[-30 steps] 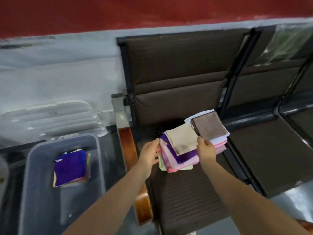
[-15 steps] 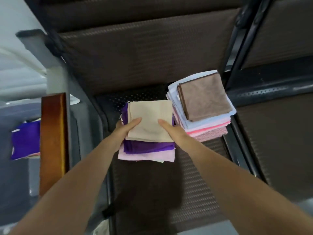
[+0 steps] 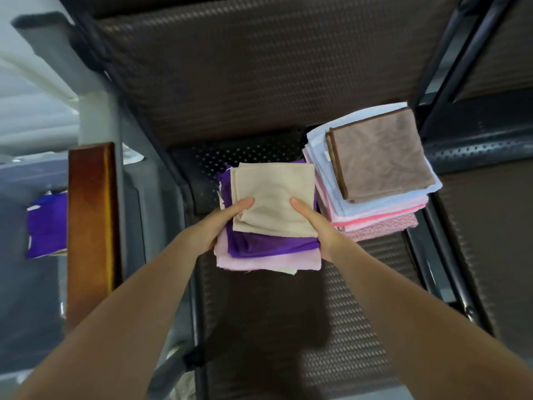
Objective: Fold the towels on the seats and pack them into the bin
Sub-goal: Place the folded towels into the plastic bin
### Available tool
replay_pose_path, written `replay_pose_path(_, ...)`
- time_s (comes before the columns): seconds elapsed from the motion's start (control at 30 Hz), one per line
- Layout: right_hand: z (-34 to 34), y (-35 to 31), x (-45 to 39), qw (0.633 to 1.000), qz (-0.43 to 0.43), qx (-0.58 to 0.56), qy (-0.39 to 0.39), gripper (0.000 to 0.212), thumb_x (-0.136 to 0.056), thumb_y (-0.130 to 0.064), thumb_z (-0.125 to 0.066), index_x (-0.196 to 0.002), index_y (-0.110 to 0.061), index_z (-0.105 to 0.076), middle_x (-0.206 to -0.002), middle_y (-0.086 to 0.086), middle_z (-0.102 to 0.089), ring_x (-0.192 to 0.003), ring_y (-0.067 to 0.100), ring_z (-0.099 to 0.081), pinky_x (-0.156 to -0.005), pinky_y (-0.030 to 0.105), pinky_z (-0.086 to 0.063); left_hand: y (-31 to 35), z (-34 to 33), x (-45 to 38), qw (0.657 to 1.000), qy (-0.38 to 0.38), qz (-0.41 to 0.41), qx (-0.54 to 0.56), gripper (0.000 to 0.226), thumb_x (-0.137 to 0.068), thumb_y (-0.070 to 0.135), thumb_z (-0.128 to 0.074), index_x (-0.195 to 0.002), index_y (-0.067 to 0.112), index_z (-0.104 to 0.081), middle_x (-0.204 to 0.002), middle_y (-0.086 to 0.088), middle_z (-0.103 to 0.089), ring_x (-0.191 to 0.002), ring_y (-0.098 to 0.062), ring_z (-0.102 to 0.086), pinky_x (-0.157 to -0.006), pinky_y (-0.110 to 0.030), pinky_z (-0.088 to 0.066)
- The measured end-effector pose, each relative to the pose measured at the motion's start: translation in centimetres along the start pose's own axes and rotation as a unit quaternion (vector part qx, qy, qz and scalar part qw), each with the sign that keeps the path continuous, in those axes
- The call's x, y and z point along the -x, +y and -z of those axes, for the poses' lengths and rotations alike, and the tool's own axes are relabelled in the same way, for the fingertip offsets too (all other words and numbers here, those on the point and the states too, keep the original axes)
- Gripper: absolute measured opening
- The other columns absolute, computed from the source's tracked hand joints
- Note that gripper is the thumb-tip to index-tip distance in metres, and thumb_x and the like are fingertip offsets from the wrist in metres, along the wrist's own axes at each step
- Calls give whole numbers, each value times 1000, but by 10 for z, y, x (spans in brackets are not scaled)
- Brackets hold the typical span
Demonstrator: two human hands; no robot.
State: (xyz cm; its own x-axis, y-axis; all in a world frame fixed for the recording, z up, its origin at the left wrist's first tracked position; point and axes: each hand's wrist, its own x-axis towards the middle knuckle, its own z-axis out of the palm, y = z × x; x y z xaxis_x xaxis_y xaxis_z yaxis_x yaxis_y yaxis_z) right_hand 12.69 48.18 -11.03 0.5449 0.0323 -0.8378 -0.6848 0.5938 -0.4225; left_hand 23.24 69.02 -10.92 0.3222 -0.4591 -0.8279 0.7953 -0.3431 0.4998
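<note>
Step in hand: packing, not folding. Both hands hold one folded stack (image 3: 268, 223) above the seat (image 3: 288, 327), left of centre.

Left hand (image 3: 213, 226): thumb on top of the beige towel (image 3: 274, 197), fingers tucked under the stack's left edge. Right hand (image 3: 320, 229): same on the right edge, thumb pressing the beige towel, fingers hidden below. So each grip is closed around the stack, pinching it top to bottom. Can't tell how far the fingers reach underneath.

Stack order top down: beige, purple towel (image 3: 268, 245), pink towel (image 3: 268, 261), a sliver of pale green at the near edge. Edges are not flush; the beige sits skewed over the purple.

Second stack (image 3: 372, 180) rests on the seat just right of the held one, brown towel (image 3: 380, 157) on top, white and pink layers under it. Nobody is touching it.

Bin (image 3: 31, 284) is far left, beyond the wooden armrest (image 3: 90, 226), lower than the seat. A purple towel in bin (image 3: 46, 223) already lies there.

Next move, my read: carry the held stack left over the armrest and lower it flat into the bin, beside or on the purple one. Needs even pressure from both hands so the loose layers don't slide or fan out, and enough height to pass the armrest. Then the second stack goes the same way.
</note>
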Motion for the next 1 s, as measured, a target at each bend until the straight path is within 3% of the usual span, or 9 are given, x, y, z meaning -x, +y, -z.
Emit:
replay_pose_path(0.07,-4,-8,11,999,4,-6,-37,38,-86,-39,-67,-120,-20,-66,-117,10,-69,-109,27,-66,-99,42,-48,2,1,2,1000,-4,-16,19,69,-68,52,-78,-128,25,-59,-121,-4,-67,-112,-25,-64,-103,-43,-45)
replay_pose_path(0.17,-18,-13,28,998,-2,20,-58,34,-90,-38,-61,-120,-23,-63,-115,8,-71,-106,24,-67,-93,40,-51,-5,10,8,998,-17,-49,31,71,-73,54,-76,-135,29,-52,-128,-4,-63,-117,-28,-60,-105,-47,-42)
replay_pose_path(0.3,-28,-2,35,999,-7,22,-35,58,-81,-41,-72,-132,-20,-57,-123,11,-66,-114,29,-63,-101,44,-48,-17,12,25,996,-6,-66,65,75,-70,51,-77,-136,29,-50,-127,-4,-64,-116,-27,-61,-105,-49,-42)
replay_pose_path(0.47,-41,-13,67,999,-13,18,-31,45,-81,-34,-73,-123,-19,-63,-117,15,-68,-108,33,-65,-99,48,-49,-10,6,53,993,-43,6,108,80,-66,55,-77,-136,29,-48,-128,-9,-62,-113,-30,-63,-95,-46,-51)
replay_pose_path(0.53,-54,-28,90,1000,-14,12,-17,41,-80,-33,-74,-118,-19,-65,-112,15,-70,-105,33,-65,-96,46,-50,6,2,76,993,-48,-8,109,78,-64,54,-77,-132,27,-52,-123,-11,-65,-110,-31,-64,-92,-45,-53)
replay_pose_path(0.6,-73,-46,111,1000,4,10,-15,52,-74,-35,-79,-122,-20,-64,-115,15,-69,-108,33,-64,-94,45,-51,32,-1,102,993,-48,-41,99,77,-63,53,-79,-131,28,-53,-121,-11,-66,-109,-32,-64,-94,-49,-51)
replay_pose_path(0.8,-184,-103,169,996,74,19,-50,53,-76,-33,-74,-126,-21,-61,-117,13,-69,-110,33,-64,-97,47,-49,121,44,204,982,-6,-165,91,98,-42,53,-91,-129,31,-53,-118,-8,-68,-107,-30,-66,-93,-48,-51)
replay_pose_path(0.9,-250,-105,180,993,95,11,-69,45,-81,-32,-68,-123,-18,-63,-112,12,-71,-100,30,-68,-91,43,-52,145,85,252,979,7,-189,76,88,-50,51,-86,-128,27,-54,-119,-8,-68,-106,-29,-66,-90,-43,-53)
replay_pose_path(1.0,-323,-77,175,990,107,3,-91,47,-82,-34,-66,-126,-17,-61,-117,13,-68,-107,32,-65,-94,44,-51,149,151,295,978,27,-194,72,76,-61,46,-78,-130,26,-54,-121,-8,-67,-110,-29,-64,-97,-45,-49)
